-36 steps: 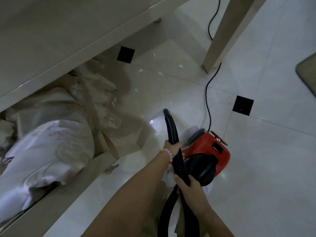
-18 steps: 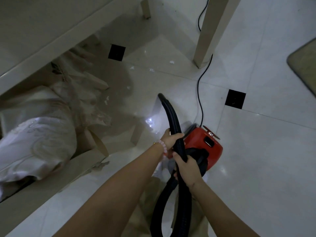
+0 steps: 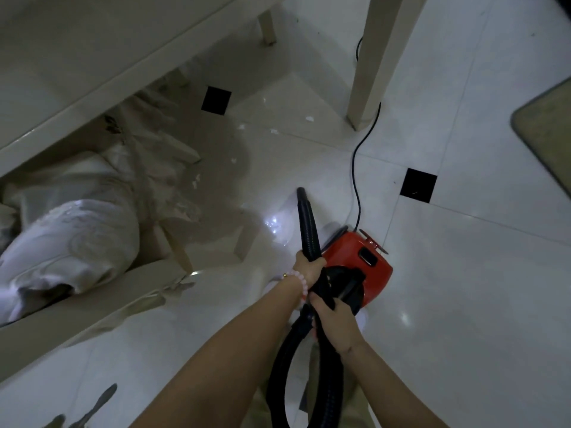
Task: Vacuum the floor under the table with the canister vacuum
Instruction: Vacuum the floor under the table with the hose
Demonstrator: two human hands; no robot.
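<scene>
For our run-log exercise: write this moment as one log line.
left hand: grips hose | right hand: grips hose | nozzle: aimed under table | scraps: on floor

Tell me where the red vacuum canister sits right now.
The red canister sits on the white tile floor right of centre, just beyond the right hand, behind the black hose.

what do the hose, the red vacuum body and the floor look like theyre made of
Hose: black ribbed flexible plastic or rubber by its bend, matte. Vacuum body: red, smooth with a soft sheen, likely moulded plastic. Floor: pale glossy tile, probably ceramic; it mirrors light and shows joint lines.
</scene>
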